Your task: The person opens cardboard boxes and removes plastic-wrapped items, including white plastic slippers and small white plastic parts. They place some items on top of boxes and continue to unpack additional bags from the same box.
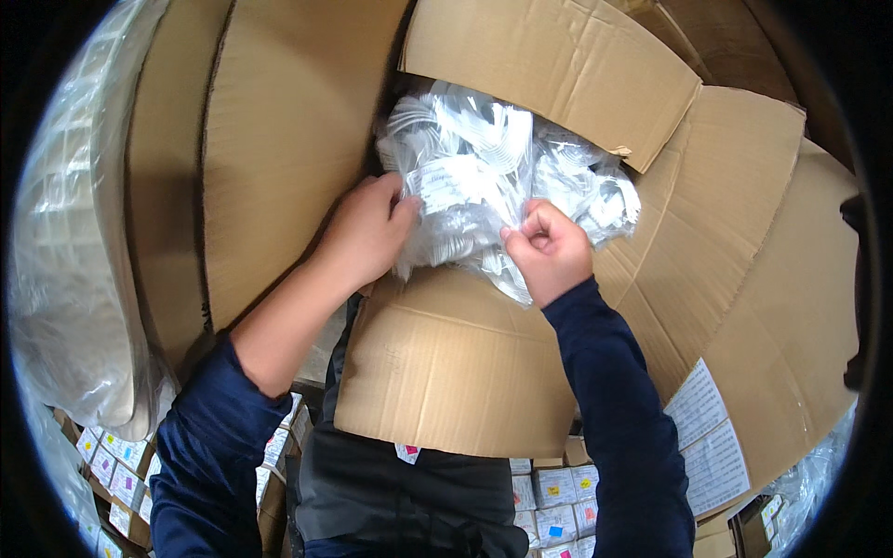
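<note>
Head view: both hands curled inward, in fingertip pinches on a clear bag.

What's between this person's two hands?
In the head view, a clear plastic bag of white pieces lies between the left hand and right hand.
</note>
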`<state>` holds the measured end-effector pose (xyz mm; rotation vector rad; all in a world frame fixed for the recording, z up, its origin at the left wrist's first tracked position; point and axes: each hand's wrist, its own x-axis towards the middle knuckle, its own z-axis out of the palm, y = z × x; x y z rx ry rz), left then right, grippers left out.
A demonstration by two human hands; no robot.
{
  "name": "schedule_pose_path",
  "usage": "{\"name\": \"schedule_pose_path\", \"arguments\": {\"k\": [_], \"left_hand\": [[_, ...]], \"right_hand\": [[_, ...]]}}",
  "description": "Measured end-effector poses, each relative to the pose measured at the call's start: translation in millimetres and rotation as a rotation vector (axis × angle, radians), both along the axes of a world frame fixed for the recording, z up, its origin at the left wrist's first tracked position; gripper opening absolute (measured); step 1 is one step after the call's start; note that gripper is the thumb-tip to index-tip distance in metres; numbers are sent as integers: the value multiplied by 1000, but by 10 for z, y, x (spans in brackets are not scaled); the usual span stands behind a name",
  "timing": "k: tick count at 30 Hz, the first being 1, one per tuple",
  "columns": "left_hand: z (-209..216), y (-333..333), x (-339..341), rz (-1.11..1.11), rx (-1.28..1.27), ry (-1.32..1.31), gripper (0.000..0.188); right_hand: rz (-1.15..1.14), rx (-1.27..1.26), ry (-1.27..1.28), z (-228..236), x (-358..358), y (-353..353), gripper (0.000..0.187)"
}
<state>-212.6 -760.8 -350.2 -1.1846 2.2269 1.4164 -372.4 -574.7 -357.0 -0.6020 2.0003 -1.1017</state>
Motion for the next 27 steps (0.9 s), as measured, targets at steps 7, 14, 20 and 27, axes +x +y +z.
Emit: {"name": "schedule_pose_path", "arguments": {"k": [7, 14, 20, 27], "left_hand": [[410, 334, 98, -20, 296, 171, 20], [403, 867, 10, 20, 284, 525, 12], [-67, 648, -152, 371, 227, 195, 15], [30, 611, -218, 369, -59, 305, 25]], "right_hand": [[-273, -153, -293, 447, -379, 264, 19], [-186, -233, 38, 756, -455, 623, 21], [50, -66, 262, 668, -303, 597, 17], [25, -29, -63, 556, -40, 528, 23]]}}
